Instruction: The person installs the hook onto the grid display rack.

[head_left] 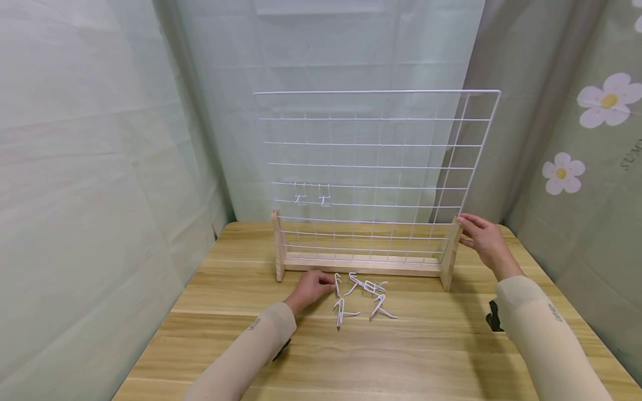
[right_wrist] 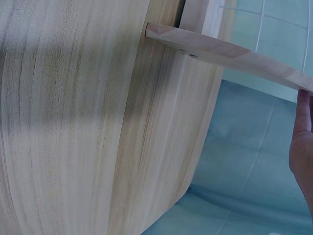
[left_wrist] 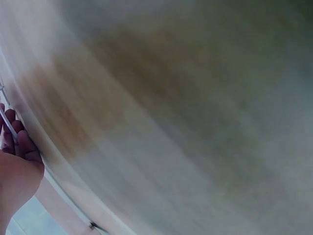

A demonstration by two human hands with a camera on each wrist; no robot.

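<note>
A white wire grid panel [head_left: 351, 166] stands upright in a wooden base [head_left: 361, 265]. At the grid's lower left hang two white wire hooks [head_left: 325, 199]. More white hooks [head_left: 379, 307] lie in a loose group on the table in front of the base. My left hand [head_left: 308, 289] pinches one hook [head_left: 337, 284] at the left of that group; in the left wrist view, this hand [left_wrist: 22, 161] shows at the left edge with white wire between its fingers. My right hand [head_left: 484, 242] holds the top of the base's right wooden upright [right_wrist: 230, 54], its thumb and fingers at the edge.
The wood-grain table [head_left: 401, 356] runs beneath everything. Pale curtains [head_left: 115, 139] enclose it on the left and back, and a curtain with white flowers [head_left: 562, 174] hangs at the right.
</note>
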